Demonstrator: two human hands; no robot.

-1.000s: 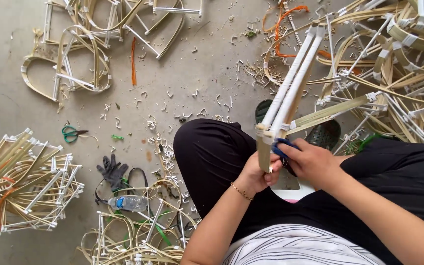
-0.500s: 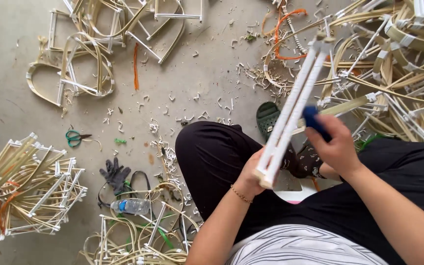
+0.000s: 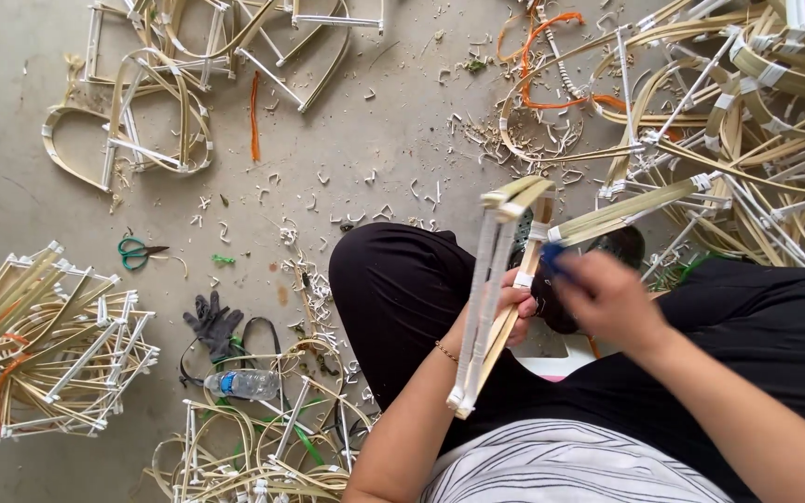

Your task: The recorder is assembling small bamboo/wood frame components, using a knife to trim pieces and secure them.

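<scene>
Left hand (image 3: 512, 312) closed round bamboo frame (image 3: 496, 298) mid-length — long axis upright, tilted. Right hand (image 3: 612, 303), just right of frame, pinches small blue thing (image 3: 552, 258) — blurred.

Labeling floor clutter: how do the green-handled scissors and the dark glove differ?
The green-handled scissors are rigid, with bright green loops and blades pointing right; the dark glove is limp, grey-black, fingers splayed upward. The scissors lie alone on bare concrete floor; the glove lies beside a plastic bottle. Both lie on the floor, away from both hands.
</scene>
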